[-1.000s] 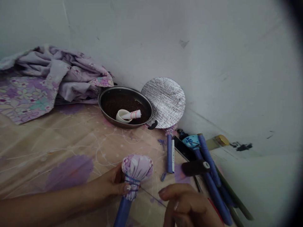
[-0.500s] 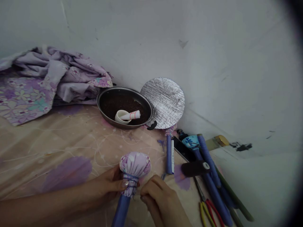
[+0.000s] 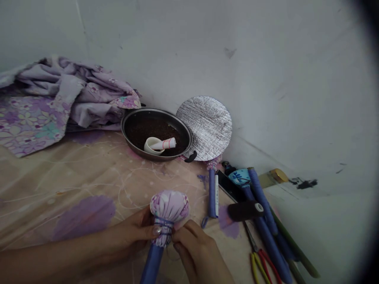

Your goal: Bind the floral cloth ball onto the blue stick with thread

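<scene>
Beyond the fingers, a smooth grey wall (image 3: 281, 98) is bounding the far side. A beige, purple-patched tablecloth (image 3: 89, 169) is spreading forward and left of them, leaving room. Far to their left-front, crumpled lilac floral fabric (image 3: 97, 90) is lying beside a round, dark, metal-rimmed pan (image 3: 139, 150); behind it, right of centre, a ribbed silver disc (image 3: 204, 128) is standing. Smooth blue-purple wrapped sticks (image 3: 271, 244) are crowding the space well right of the fingers. The left hand (image 3: 140, 230) is gripping the bound neck of a blue-handled stick with a rounded, pleated floral-cloth head (image 3: 169, 205), tilting it. Just right, the right hand (image 3: 199, 244) is bending its fingers together at the binding; whether they are pinching anything is unclear. A dark cylindrical spool (image 3: 241, 212) is lying right-forward of them.
</scene>
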Motion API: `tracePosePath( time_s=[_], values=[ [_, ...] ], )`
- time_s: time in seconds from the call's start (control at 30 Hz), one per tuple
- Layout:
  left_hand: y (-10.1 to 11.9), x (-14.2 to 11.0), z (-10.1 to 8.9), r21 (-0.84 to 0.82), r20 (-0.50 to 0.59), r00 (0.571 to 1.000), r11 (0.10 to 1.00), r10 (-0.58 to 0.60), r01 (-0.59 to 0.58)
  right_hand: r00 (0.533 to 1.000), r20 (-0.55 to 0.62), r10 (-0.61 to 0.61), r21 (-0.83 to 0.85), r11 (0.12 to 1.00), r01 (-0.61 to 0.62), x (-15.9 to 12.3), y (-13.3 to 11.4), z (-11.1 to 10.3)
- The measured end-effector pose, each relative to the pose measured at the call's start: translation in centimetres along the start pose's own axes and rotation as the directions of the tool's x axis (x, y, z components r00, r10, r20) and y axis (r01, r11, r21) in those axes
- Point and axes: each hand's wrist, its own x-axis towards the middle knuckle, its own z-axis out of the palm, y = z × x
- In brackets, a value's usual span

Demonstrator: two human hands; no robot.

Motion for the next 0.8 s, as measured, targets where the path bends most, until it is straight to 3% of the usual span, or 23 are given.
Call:
tracePosePath(
  time_s=[0.13,0.43,0.67,0.8],
  values=[
    [0.0,0.3,0.1,-0.08,-0.043,0.999,0.997,-0.003,-0.001,1.0,0.028,-0.005,0.006,1.0,0.005,0.1,0.0,-0.3],
    [0.3,0.3,0.5,-0.062,-0.056,0.998,0.998,-0.013,0.01,0.999,0.044,-0.004,0.009,1.0,0.003,0.3,-0.2,-0.6],
    [0.9,0.1,1.0,-0.042,-0.086,0.996,0.999,-0.037,0.034,0.977,0.209,0.045,0.015,0.999,-0.049,0.6,-0.2,-1.7],
    [0.9,-0.1,1.2,-0.031,-0.077,0.997,0.999,-0.016,0.014,0.973,0.229,0.036,0.009,0.999,-0.039,0.7,-0.2,-2.1]
  ],
)
